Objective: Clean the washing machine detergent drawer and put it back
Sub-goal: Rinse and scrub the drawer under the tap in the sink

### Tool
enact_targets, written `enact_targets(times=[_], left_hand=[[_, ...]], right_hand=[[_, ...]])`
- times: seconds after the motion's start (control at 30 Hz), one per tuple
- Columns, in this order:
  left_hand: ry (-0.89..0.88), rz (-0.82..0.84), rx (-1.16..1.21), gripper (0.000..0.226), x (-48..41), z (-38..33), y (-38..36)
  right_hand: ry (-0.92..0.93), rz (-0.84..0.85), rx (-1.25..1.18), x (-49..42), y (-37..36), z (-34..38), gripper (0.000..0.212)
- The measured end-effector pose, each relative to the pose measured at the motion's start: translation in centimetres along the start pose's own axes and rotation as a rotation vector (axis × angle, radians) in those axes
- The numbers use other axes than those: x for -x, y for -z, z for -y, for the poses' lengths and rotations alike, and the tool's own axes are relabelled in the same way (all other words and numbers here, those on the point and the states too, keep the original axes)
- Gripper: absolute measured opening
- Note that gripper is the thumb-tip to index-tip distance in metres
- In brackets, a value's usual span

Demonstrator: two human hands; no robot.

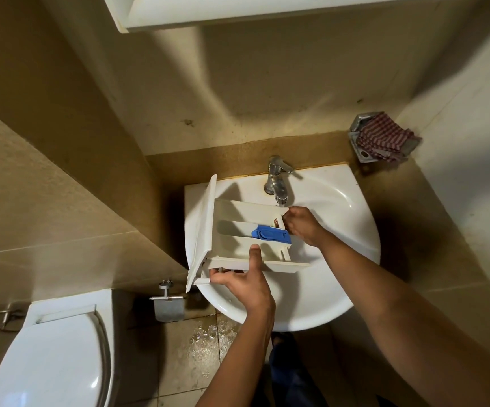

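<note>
Beige bathroom tiles (61, 201) are seen around a white basin (340, 201), over which the detergent drawer (237, 212) is held roughly level, its back end under the tap (277, 183), presumably so rinse water is drained into the bowl. Its near rail is gripped by the left hand (246, 283), thumb on top and fingers curled beneath; the back edge beside the blue insert (271, 233) is clasped by the curled fingers of the right hand (302, 224).

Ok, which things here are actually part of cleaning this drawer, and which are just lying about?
Part of the job: detergent drawer, its blue insert, left hand and right hand holding it, tap, sink.
Just lying about: striped cloth on the metal wall holder, toilet, toilet-roll holder.
</note>
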State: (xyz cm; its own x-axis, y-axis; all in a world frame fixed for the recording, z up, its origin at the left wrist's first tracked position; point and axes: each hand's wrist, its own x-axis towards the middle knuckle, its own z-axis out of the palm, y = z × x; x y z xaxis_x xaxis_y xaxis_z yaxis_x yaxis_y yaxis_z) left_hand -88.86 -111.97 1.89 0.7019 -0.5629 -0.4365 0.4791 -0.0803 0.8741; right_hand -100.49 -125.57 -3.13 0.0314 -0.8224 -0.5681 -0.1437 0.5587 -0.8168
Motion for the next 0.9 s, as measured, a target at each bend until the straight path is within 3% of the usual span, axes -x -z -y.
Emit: enact_targets(times=[0.1,0.2,0.3,0.43,0.53,0.67,0.73,0.8,0.9], left_hand=[[-0.014,-0.015,-0.064,0.083,-0.2,0.2,0.4],[-0.015,-0.002,-0.061,0.083,-0.2,0.4,0.7],[-0.019,0.031,-0.060,0.080,0.1,0.6,1.1],[-0.010,0.045,-0.046,0.078,0.0,0.6,1.6],[0.004,0.053,-0.053,0.080,-0.1,0.5,1.8],[0.030,0.053,-0.039,0.078,-0.4,0.5,1.7],[0.042,0.061,-0.044,0.076,-0.4,0.2,1.7],[0.036,0.085,-0.062,0.074,-0.3,0.2,1.8],[0.009,0.108,-0.116,0.071,0.1,0.2,2.0]], right_hand=[[-0.066,0.080,-0.308,0.2,0.8,0.5,0.019],[-0.021,0.082,-0.263,0.8,0.7,0.5,0.018],[-0.017,-0.085,-0.247,0.7,0.0,0.7,0.020],[-0.187,-0.132,-0.422,-0.1,-0.3,0.9,0.012],[-0.234,-0.145,-0.410,-0.1,-1.0,1.3,0.014],[-0.156,-0.215,-0.378,0.1,-1.8,1.5,0.008],[-0.043,-0.279,-0.199,0.3,-1.8,1.4,0.007],[0.163,-0.358,0.230,0.6,-1.9,1.2,0.017],[0.363,-0.343,0.755,1.8,-3.0,0.8,0.027]])
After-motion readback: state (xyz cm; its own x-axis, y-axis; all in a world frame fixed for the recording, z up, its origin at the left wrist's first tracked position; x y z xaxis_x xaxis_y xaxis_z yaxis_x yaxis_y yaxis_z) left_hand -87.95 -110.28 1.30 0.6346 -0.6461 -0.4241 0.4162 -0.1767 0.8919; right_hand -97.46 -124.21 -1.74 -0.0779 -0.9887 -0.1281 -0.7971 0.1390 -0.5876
